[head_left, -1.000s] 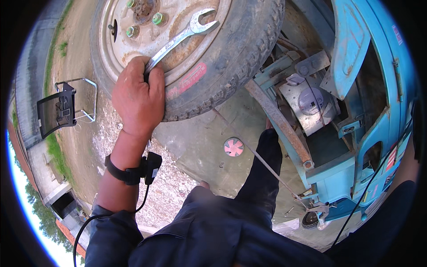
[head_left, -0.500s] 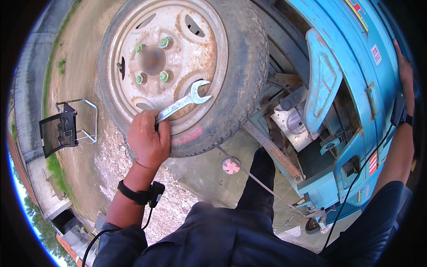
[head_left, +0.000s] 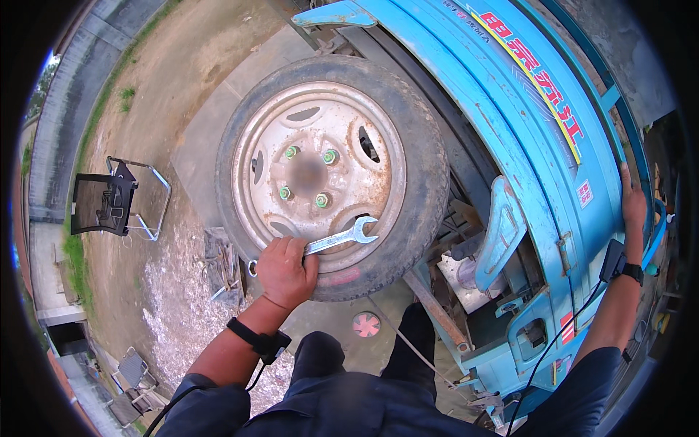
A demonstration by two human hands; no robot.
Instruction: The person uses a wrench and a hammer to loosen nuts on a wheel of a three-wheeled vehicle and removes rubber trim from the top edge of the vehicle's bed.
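My left hand (head_left: 287, 273) is closed around a silver combination wrench (head_left: 336, 240). The wrench's forked end points right, across the lower part of a wheel (head_left: 349, 135), and its ring end pokes out left of my fist. Rusty and pale, the wheel carries green-marked nuts (head_left: 322, 200) around a blurred hub, inside a worn black tyre (head_left: 429, 164). Far to the right, my right hand (head_left: 633, 202) lies along the upper edge of a blue vehicle body panel (head_left: 524, 138). A finger stretches forward there; the other fingers are partly hidden.
A folding chair with a black seat (head_left: 109, 204) and metal frame stands on the ground at left. Scrap pieces (head_left: 224, 271) lie beside the tyre. A thin rod (head_left: 408, 342) slants near my legs, by a red-and-white round object (head_left: 366, 325). Blue brackets (head_left: 502, 237) project below the panel.
The view has shifted, showing more of the blue body and the whole wheel. The wrench stays in my left hand, now tilted flatter. My right hand remains along the panel edge.
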